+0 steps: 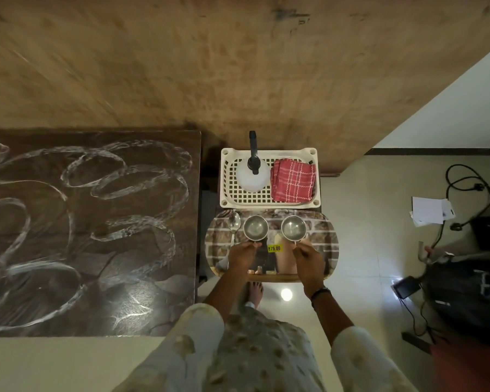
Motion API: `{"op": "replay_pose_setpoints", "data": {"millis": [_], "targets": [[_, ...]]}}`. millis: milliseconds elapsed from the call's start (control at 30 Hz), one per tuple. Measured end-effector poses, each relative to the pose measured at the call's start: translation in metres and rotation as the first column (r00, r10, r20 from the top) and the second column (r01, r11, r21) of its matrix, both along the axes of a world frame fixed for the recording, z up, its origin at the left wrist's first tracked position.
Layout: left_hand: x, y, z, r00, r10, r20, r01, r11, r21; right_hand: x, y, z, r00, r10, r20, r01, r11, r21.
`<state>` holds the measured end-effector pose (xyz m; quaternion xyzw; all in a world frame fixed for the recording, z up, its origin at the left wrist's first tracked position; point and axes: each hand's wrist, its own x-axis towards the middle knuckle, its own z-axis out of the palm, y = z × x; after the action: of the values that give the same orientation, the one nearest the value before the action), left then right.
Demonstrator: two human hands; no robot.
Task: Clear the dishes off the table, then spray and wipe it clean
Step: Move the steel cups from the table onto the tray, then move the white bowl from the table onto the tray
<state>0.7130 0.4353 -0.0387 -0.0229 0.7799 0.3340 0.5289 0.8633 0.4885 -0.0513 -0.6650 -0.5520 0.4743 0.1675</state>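
Both your hands hold steel cups on the tray beside the table.

Your left hand (244,254) pinches the handle of the left cup (255,227); your right hand (309,257) pinches, as far as the dim view shows, the handle of the right cup (293,227); both cups stand upright on the tray (327,241), a spoon (233,225) just left of them; behind, a white basket (268,200) holds the spray bottle (251,171) and red cloth (293,180); the table (91,233) to your left bears swirled streaks.

The dark table (91,236) bears only looping white smears (125,176).
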Motion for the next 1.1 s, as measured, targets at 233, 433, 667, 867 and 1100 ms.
{"op": "replay_pose_setpoints", "data": {"millis": [233,433,667,867,1100], "targets": [[-0.006,-0.011,0.031,0.998,0.022,-0.056,-0.022,1.000,-0.004,-0.007,-0.013,0.014,0.989,-0.149,0.004,0.149,0.987,-0.060],[-0.035,-0.035,0.058,0.994,0.107,0.004,-0.107,0.992,0.073,-0.046,-0.031,0.054,0.983,-0.177,-0.041,0.174,0.983,-0.064],[-0.106,-0.075,0.084,0.938,0.341,0.070,-0.348,0.924,0.159,-0.134,-0.049,0.081,0.958,0.204,-0.203,-0.249,0.940,-0.231],[-0.210,-0.128,0.093,0.961,0.273,-0.053,-0.237,0.904,0.355,-0.248,-0.069,0.104,0.883,0.381,-0.276,-0.460,0.819,-0.341],[-0.355,-0.202,0.102,0.844,0.534,-0.054,-0.491,0.808,0.325,-0.412,-0.123,0.109,0.798,0.519,-0.306,-0.601,0.711,-0.364]]}}
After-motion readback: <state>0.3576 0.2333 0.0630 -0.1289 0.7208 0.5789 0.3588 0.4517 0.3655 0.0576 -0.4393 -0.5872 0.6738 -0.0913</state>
